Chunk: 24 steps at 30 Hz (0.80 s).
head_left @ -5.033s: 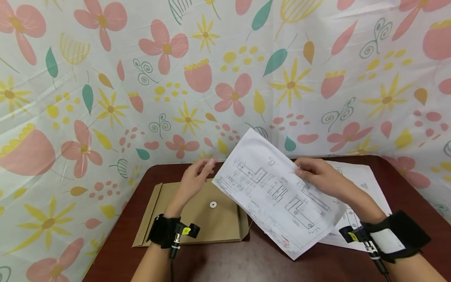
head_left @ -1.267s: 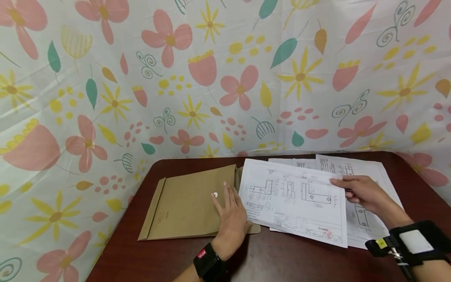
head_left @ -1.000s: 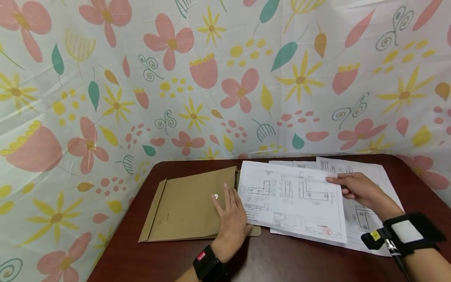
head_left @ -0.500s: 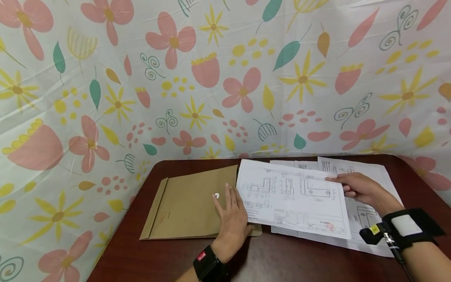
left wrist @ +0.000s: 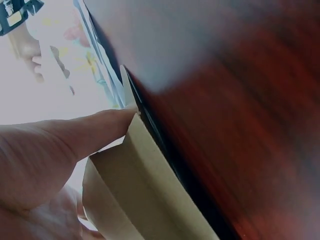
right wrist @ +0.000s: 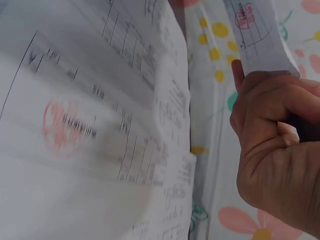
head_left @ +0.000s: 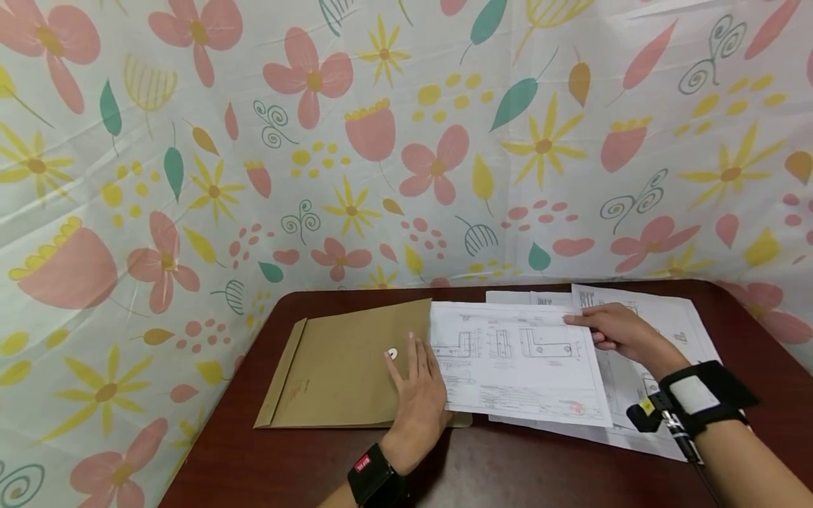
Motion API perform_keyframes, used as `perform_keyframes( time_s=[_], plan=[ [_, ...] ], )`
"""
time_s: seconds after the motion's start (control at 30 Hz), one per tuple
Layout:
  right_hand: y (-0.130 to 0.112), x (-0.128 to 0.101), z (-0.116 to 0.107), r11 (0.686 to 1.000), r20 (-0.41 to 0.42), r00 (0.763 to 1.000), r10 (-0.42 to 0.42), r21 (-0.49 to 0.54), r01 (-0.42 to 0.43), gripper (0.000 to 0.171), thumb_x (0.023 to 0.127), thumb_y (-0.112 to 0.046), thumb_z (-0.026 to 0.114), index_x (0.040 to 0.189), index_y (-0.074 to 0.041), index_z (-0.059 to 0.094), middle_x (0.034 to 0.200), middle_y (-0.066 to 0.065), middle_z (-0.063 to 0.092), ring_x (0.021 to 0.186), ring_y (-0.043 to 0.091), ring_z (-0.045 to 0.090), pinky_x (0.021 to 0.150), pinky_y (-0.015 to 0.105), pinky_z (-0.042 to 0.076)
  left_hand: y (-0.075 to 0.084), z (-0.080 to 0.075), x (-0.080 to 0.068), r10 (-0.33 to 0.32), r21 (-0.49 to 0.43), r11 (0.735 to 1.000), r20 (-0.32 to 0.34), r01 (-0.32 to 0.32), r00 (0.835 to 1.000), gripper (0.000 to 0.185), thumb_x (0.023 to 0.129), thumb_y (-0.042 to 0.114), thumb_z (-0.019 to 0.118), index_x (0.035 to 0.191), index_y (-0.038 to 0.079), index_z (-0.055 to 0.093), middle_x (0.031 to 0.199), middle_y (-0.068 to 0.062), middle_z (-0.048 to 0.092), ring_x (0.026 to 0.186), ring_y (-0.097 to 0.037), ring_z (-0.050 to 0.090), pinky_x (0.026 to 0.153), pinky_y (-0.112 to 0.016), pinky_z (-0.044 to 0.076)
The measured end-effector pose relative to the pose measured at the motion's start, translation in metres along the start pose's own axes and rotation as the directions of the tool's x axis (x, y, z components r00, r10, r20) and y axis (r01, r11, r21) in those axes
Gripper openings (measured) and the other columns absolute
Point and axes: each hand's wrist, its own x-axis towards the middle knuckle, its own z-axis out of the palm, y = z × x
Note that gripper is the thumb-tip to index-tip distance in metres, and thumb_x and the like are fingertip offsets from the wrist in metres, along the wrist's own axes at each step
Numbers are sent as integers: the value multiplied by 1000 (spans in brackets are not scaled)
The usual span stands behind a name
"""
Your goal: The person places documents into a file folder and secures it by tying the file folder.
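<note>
In the head view my left hand (head_left: 419, 388) lies with straight fingers on the right part of a brown kraft paper envelope (head_left: 343, 374). The left wrist view shows its thumb along the lower flap (left wrist: 129, 90) at the envelope's gaping mouth. My right hand (head_left: 619, 331) pinches the upper right edge of a technical drawing (head_left: 533, 381) with line figures and a red stamp. That sheet's left end is hidden behind the envelope's upper panel at the mouth. In the right wrist view the right hand (right wrist: 280, 135) grips the paper's edge (right wrist: 262, 45).
More drawing sheets (head_left: 667, 317) lie spread on the dark red-brown table (head_left: 495, 473) at the right, under and behind the held one. A flower-patterned cloth (head_left: 381, 176) hangs behind the table. Both wrists wear black straps.
The right hand has moved left with the drawing, and its left end has gone into the envelope's mouth. Over the last second the left hand has stayed on the envelope.
</note>
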Motion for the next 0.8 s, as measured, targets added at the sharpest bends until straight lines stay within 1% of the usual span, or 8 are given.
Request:
perform_keyframes(
  time_s=[0.17,0.23,0.3,0.4,0.5,0.6,0.7,0.8],
  plan=[
    [-8,13,15,1000,-19,1000,-24,-6,23,49,102,-29,55,128,12,48,71,-5,59,48,2,35,47,21,33,-1,2,-1,10,-37,999,16,-9,1000,123,62,70,81,149,-5,38,156,-24,35,151,-38,20,107,-71,27],
    [-12,18,20,999,-27,999,-32,-18,32,43,102,-29,55,121,9,52,67,-6,54,48,3,34,47,21,34,-1,1,-1,14,-53,998,23,-12,1000,122,63,70,81,149,-5,37,156,-24,34,151,-38,20,107,-71,26],
    [-17,21,26,999,-35,998,-44,-28,43,37,102,-29,56,115,6,55,63,-6,49,48,4,34,47,22,34,-1,1,-1,17,-55,998,14,-17,1000,121,64,70,80,149,-4,38,156,-24,35,151,-38,21,107,-71,27],
    [-24,26,34,998,-43,997,-57,-39,55,35,102,-28,56,112,6,57,62,-6,46,48,4,35,48,23,34,-2,1,-2,25,-59,998,2,-25,1000,120,65,70,79,149,-4,38,155,-23,36,151,-38,22,107,-71,27],
    [-30,31,42,997,-44,996,-76,-29,75,37,101,-25,56,116,9,57,65,-5,53,49,4,36,48,22,34,-3,2,-2,31,-65,997,-10,-32,999,120,64,70,79,148,-5,38,155,-24,36,151,-38,22,106,-72,27],
    [-33,37,49,996,-53,994,-91,-14,90,30,101,-22,57,107,8,61,66,-4,57,49,4,37,47,22,33,-3,1,0,29,-97,995,-3,-29,1000,120,65,69,80,149,-6,37,156,-24,35,151,-38,20,107,-72,25],
    [-35,43,57,995,-71,992,-103,-11,103,26,100,-21,59,97,5,62,64,-3,57,48,5,38,46,21,32,-3,1,0,25,-139,990,14,-23,1000,119,66,67,80,149,-6,35,157,-24,33,152,-38,18,108,-72,23],
    [-36,47,65,992,-79,989,-128,-21,126,26,100,-20,59,98,6,63,64,-3,58,48,6,38,47,23,33,-3,2,0,32,-154,988,16,-30,999,119,67,66,80,149,-6,35,157,-24,33,152,-39,18,108,-73,23]
  ],
)
